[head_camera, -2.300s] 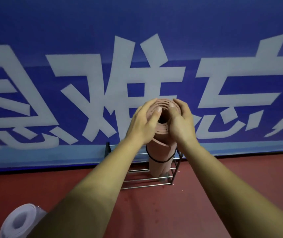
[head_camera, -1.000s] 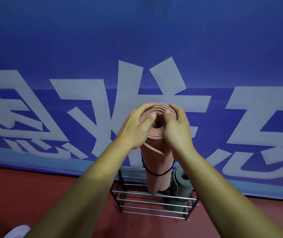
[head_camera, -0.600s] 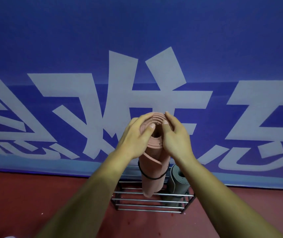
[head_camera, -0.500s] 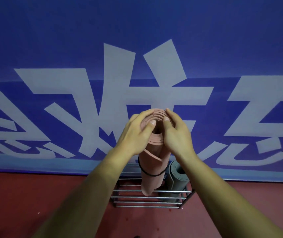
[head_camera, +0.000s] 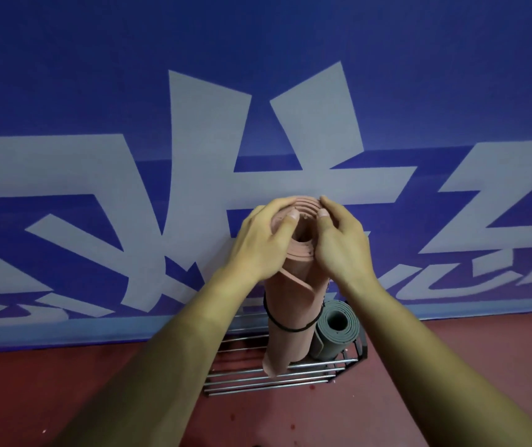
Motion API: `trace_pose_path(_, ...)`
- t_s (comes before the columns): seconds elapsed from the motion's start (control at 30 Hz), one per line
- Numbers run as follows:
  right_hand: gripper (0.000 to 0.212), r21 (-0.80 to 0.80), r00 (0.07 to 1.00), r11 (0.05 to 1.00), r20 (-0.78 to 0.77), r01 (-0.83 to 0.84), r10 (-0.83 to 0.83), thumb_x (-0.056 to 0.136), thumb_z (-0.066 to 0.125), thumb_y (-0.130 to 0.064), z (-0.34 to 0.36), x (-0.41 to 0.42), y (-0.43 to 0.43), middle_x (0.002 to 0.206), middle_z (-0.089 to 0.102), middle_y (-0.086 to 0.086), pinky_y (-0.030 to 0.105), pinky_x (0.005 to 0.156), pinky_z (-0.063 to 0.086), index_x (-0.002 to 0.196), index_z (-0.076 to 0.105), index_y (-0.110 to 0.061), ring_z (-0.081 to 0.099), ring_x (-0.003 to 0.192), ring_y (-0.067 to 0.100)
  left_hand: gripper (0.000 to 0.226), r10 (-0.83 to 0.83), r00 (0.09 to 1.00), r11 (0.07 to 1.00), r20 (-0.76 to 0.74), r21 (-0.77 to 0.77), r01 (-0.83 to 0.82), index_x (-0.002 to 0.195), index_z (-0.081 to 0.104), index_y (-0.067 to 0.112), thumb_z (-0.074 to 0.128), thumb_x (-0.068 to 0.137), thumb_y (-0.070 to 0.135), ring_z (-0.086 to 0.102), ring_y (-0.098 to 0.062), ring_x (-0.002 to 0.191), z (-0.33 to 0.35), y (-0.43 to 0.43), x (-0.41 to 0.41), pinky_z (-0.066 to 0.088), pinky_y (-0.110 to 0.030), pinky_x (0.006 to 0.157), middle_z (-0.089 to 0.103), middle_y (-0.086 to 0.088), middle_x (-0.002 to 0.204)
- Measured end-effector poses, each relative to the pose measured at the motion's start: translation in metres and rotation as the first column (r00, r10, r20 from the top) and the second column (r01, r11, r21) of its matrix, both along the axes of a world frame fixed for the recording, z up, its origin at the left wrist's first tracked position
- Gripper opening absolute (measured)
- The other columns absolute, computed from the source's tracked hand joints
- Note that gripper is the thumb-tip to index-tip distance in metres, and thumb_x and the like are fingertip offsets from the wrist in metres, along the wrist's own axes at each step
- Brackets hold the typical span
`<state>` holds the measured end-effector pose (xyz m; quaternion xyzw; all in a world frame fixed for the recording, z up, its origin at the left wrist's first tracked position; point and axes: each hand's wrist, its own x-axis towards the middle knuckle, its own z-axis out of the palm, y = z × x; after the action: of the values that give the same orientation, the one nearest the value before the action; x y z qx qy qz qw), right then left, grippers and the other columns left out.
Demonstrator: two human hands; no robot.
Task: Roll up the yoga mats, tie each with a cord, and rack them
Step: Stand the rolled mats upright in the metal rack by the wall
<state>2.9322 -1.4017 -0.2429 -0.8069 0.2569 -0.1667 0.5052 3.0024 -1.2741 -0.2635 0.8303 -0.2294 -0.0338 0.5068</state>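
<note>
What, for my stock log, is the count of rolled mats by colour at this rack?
pink mat: 1
grey mat: 1
Total: 2

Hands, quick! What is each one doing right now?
Left hand: holding the pink mat, fingers curled round its top.
Right hand: holding the same mat's top too.
</note>
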Motion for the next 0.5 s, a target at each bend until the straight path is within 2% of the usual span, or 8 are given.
trace_pose_path(0.07,0.041,-0.012,1.000,0.999,0.000,0.030,-0.030,0.107,0.042,-0.029,0.003,0.006,-0.002,0.149,0.054,-0.009,0.021,0.106,0.032,0.147,0.053,-0.027,0.045,0.139,0.011,0.042,-0.010,1.000,1.000,0.009,0.002,0.010,0.129,0.059,0.044,0.043,0.091,0.051,0.054,-0.005,0.124,0.003,-0.004,0.008,0.044,-0.036,0.108,0.064,0.012,0.128)
trace_pose_path(0.17,0.042,-0.026,0.998,0.998,0.007,0.064,-0.063,0.107,0.041,-0.027,0.003,0.012,-0.003,0.150,0.053,-0.007,0.025,0.111,0.032,0.148,0.051,-0.026,0.044,0.141,0.013,0.041,-0.038,0.999,0.999,0.012,0.000,0.038,0.126,0.061,0.043,0.043,0.091,0.052,0.055,-0.003,0.121,0.007,-0.008,0.018,0.045,-0.035,0.106,0.065,0.012,0.125)
trace_pose_path(0.27,0.044,-0.035,0.997,0.996,-0.006,0.083,-0.083,0.107,0.039,-0.029,-0.001,0.013,-0.003,0.154,0.048,-0.004,0.021,0.106,0.028,0.151,0.047,-0.025,0.041,0.143,0.013,0.047,-0.073,0.997,0.997,-0.005,0.024,0.073,0.127,0.058,0.044,0.039,0.088,0.059,0.056,-0.006,0.121,0.007,-0.010,0.024,0.046,-0.036,0.105,0.063,0.012,0.127)
trace_pose_path(0.37,0.047,-0.027,0.995,0.995,-0.039,0.091,-0.092,0.107,0.039,-0.032,-0.009,0.008,-0.001,0.156,0.044,-0.002,0.020,0.101,0.026,0.153,0.042,-0.027,0.038,0.144,0.014,0.051,-0.093,0.995,0.995,-0.036,0.043,0.095,0.136,0.052,0.036,0.042,0.091,0.057,0.053,-0.012,0.127,-0.001,-0.008,0.021,0.043,-0.034,0.106,0.058,0.009,0.138)
trace_pose_path(0.5,0.048,-0.031,0.992,0.994,-0.074,0.100,-0.102,0.105,0.043,-0.032,-0.028,-0.005,0.007,0.154,0.045,-0.002,0.021,0.101,0.028,0.153,0.042,-0.028,0.042,0.140,0.014,0.053,-0.090,0.991,0.995,-0.095,0.036,0.094,0.134,0.048,0.029,0.048,0.089,0.056,0.056,-0.016,0.121,-0.028,-0.003,0.011,0.046,-0.035,0.099,0.059,0.004,0.134)
